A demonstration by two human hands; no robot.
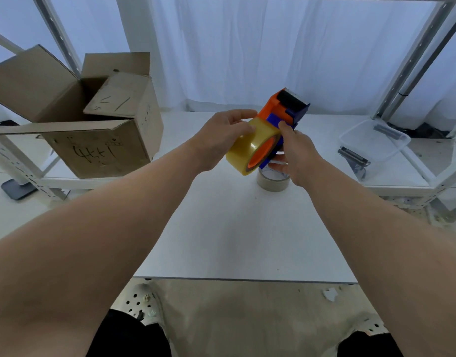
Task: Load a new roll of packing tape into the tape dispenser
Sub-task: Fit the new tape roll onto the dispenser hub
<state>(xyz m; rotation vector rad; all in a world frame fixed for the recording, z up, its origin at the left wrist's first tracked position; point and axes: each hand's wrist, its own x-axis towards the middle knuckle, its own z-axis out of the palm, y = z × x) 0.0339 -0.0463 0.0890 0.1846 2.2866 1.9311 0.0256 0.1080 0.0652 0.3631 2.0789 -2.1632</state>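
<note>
A: Head view puts both your hands above the white tabletop [221, 240]. Where's the tape roll?

B: Your left hand [221, 137] has its fingers [243, 130] clamped on the yellowish tape roll [243, 150], which sits over the orange hub of the tape dispenser [281, 114]. Whether it's fully seated, you can't tell from this angle.

A: And your right hand?

B: Your right hand [296, 153] has its fingers closed around the dispenser's blue body, holding it tilted in the air with the black roller end up and away from you.

A: Anything underneath?

B: A second tape roll [272, 182] stands on the tabletop just below. An open cardboard box [98, 140] sits to your left, a clear plastic tub [374, 143] to your right.
</note>
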